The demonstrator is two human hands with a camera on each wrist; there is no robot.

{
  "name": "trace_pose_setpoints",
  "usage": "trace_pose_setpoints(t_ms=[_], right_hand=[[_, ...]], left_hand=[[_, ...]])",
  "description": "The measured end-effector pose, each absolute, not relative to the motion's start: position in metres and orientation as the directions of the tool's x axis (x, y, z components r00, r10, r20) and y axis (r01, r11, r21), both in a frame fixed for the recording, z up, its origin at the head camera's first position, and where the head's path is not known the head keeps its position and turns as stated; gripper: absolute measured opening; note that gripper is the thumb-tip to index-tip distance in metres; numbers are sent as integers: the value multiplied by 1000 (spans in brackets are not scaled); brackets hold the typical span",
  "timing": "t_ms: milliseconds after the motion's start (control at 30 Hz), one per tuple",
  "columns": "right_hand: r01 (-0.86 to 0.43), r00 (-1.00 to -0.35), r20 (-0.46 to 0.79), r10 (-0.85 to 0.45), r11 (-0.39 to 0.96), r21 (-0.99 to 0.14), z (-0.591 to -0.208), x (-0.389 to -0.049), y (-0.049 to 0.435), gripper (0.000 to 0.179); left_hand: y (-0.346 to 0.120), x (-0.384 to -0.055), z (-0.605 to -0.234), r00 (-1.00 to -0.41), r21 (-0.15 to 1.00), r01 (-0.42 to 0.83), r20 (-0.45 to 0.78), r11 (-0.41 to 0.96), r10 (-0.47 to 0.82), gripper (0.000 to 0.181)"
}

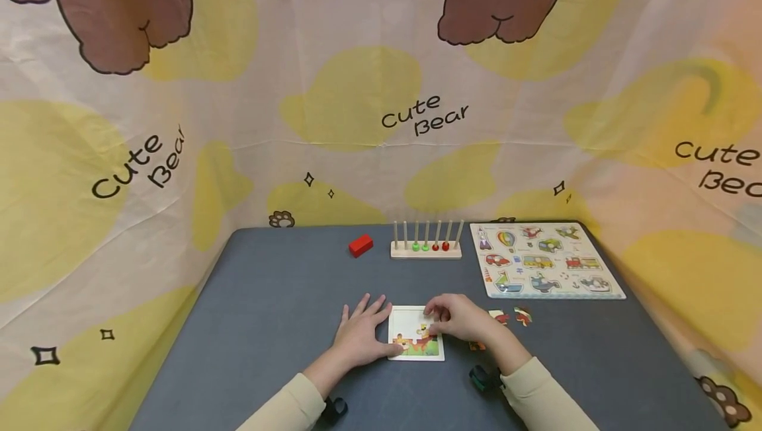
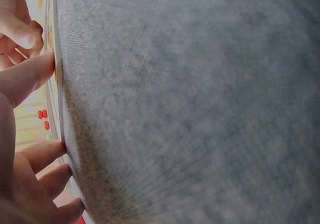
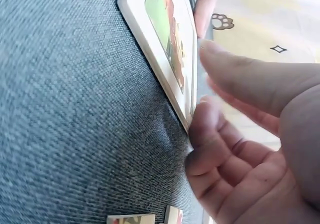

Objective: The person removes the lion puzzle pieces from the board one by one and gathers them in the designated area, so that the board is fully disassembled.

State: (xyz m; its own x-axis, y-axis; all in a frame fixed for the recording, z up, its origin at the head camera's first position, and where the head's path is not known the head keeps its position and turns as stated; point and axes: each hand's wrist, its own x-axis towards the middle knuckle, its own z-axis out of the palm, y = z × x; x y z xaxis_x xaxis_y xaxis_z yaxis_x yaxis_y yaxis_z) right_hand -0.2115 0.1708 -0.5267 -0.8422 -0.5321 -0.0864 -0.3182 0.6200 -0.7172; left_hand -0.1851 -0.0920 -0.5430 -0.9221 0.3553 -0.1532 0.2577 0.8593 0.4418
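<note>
A small jigsaw board with a pale wooden frame [image 1: 417,359] lies on the table, a picture filling its lower part and white backing above. My left hand [image 1: 361,337] rests at its left side, fingers spread, thumb on the lower left of the picture. In the left wrist view the fingertips [image 2: 63,146] touch the frame's edge. My right hand [image 1: 457,316] is over the board's right edge, fingers bent. In the right wrist view its thumb and index finger stand apart, with no piece showing between them. Loose puzzle pieces [image 1: 523,316] lie right of the board, partly behind the right forearm.
Farther back stand a red block [image 1: 360,246] and a wooden peg rack [image 1: 426,254] with green and red beads. A large vehicle puzzle board [image 1: 550,291] occupies the back right. Patterned cloth [image 1: 357,153] hangs around the grey table [image 1: 286,285].
</note>
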Motion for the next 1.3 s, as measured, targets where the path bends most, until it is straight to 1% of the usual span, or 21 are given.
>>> trace_pose_setpoints(t_ms=[167, 300, 467, 733, 867, 1033, 1300], right_hand=[[-314, -842, -117, -527, 656, -686, -528, -210, 167, 23], [-330, -844, -101, -526, 660, -675, -528, -209, 164, 16], [-348, -842, -91, -532, 665, -661, -528, -209, 164, 15], [-362, -822, -98, -561, 648, -671, -528, -211, 165, 22], [-344, -823, -110, -558, 642, -686, -528, -211, 166, 24], [-320, -830, -124, -544, 646, -693, -529, -211, 167, 21], [-314, -843, -95, -529, 627, -713, -529, -208, 169, 13]], left_hand=[[-92, -184, -542, -921, 451, 260, -151, 854, 360, 93], [-93, -184, -541, -921, 455, 261, -148, 852, 361, 93], [-93, -184, -541, -921, 458, 256, -153, 851, 359, 93], [-93, -183, -542, -923, 462, 251, -152, 851, 354, 93], [-93, -183, -542, -923, 465, 252, -149, 849, 355, 93], [-93, -184, -543, -922, 466, 255, -146, 847, 358, 94], [-93, -184, -542, -921, 473, 250, -153, 845, 358, 94]])
